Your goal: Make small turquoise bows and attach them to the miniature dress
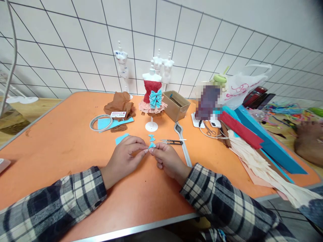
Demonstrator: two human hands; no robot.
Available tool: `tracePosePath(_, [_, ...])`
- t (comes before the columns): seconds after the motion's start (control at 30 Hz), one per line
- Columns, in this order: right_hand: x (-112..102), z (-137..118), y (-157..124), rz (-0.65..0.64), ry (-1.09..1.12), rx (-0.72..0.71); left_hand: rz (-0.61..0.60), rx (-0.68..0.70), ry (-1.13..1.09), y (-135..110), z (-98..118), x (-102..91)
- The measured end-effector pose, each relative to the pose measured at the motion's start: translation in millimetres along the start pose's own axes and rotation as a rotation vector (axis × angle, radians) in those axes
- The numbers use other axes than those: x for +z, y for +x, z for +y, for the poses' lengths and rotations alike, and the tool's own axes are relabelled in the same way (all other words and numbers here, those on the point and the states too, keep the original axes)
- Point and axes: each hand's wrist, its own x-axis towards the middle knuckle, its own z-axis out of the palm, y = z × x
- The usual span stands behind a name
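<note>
The left hand point(123, 156) and right hand point(168, 159) both pinch one tiny blue paper bow point(151, 145) in a tight fingertip grip, over the middle of the orange surface point(63, 144), nearer its front edge. The white label point(118, 114) farther back is too small to read.

No words or numbers can be read here. A small white label point(118, 114) with a red stripe lies on the brown cloth point(120, 105), but its print is too tiny to make out. The white plastic bag point(243, 85) has pink marks on it, too blurry to read.
</note>
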Motion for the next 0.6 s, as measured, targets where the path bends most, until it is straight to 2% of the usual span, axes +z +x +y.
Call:
tracePosePath(0.27, [-4, 1, 1, -0.056, 0.024, 0.076, -0.043, 0.143, 0.106, 3, -1, -4.9])
tracePosePath(0.4, [-7, 1, 1, -0.09, 0.06, 0.1, -0.022, 0.052, 0.028, 3, 2, -4.3])
tracePosePath(0.5, [-10, -1, 0, -0.169, 0.148, 0.143, 0.026, -0.017, -0.02, 3, 2, -5.2])
tracePosePath(0.6, [-16, -5, -1, -0.266, 0.212, 0.253, 0.08, 0.049, 0.021, 3, 0, -10.1])
